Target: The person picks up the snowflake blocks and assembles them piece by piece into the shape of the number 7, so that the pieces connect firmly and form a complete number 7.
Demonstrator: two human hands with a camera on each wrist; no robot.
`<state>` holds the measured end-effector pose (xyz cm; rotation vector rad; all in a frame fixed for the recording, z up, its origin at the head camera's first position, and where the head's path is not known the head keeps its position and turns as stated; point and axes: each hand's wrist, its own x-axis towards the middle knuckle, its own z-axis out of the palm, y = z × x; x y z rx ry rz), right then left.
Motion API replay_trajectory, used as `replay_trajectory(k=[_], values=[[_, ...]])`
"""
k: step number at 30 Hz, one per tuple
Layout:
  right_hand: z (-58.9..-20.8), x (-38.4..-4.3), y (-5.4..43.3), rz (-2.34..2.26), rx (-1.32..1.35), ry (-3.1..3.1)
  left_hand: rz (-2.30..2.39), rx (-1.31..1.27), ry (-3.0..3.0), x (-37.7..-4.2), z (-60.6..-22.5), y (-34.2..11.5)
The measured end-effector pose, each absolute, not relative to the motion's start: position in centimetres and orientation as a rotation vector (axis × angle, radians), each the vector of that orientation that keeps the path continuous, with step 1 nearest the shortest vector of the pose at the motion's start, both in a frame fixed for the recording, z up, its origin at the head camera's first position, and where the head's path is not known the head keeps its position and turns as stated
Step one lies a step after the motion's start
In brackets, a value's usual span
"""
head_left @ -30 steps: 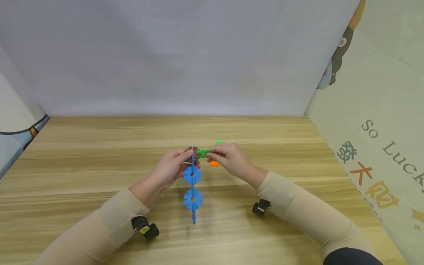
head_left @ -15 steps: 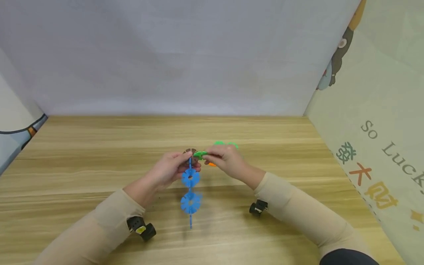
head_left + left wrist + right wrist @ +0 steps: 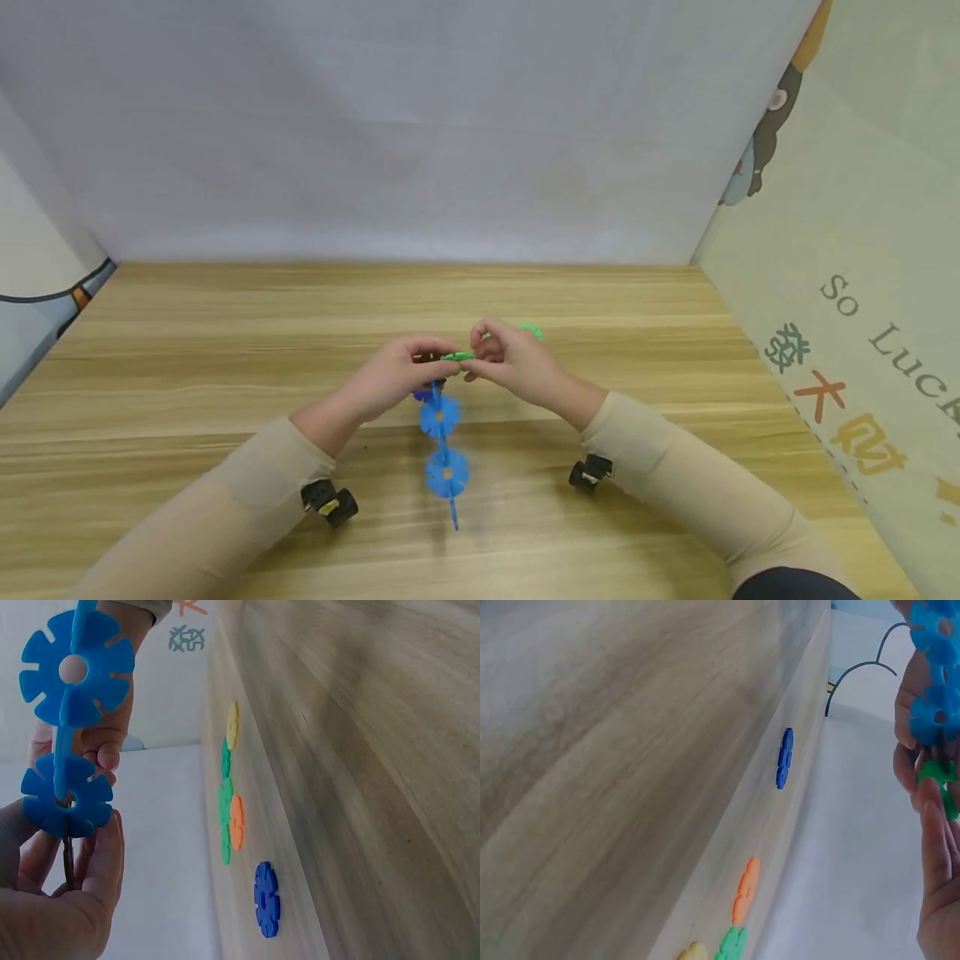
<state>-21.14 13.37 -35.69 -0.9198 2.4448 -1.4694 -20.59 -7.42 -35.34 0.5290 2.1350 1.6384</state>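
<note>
My left hand (image 3: 375,379) pinches a brown notched snowflake disc (image 3: 68,859), seen edge-on in the left wrist view. From that disc a chain of light blue snowflake discs (image 3: 439,417), slotted crosswise into one another, extends toward the body. My right hand (image 3: 525,367) pinches a green snowflake disc (image 3: 459,357) between thumb and fingers. Its edge meets the brown disc at the left fingertips, and the left thumb reaches across to it. In the right wrist view the green disc (image 3: 937,774) lies just beyond the light blue ones. The fingers hide most of the brown disc.
On the wooden table (image 3: 225,333) lie a dark blue disc (image 3: 267,900), an orange disc (image 3: 237,823), several green discs (image 3: 226,802) and a yellow one (image 3: 232,725). A pale backdrop (image 3: 390,167) rises behind the table, and a printed sheet (image 3: 840,250) borders it on the right.
The left hand has turned over the brown disc, hiding more of it, and the chain's free end has shifted toward the body. The green disc now lies flatter, with the hands closer together.
</note>
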Motion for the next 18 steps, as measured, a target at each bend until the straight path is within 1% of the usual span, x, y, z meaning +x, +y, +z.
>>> replay_trajectory(k=[4, 11, 18], values=[[-35.5, -21.5, 14.2, -1.432, -0.897, 2.432, 1.62, 0.487, 2.169, -20.9, -35.5, -7.5], [-35.6, -23.4, 18.0, -1.311, -0.598, 2.532, 1.616, 0.435, 2.174, -21.5, -35.4, -8.0], [-36.5, -24.4, 20.4, -0.854, -0.531, 2.702, 1.598, 0.452, 2.165, -21.6, -35.4, -8.1]])
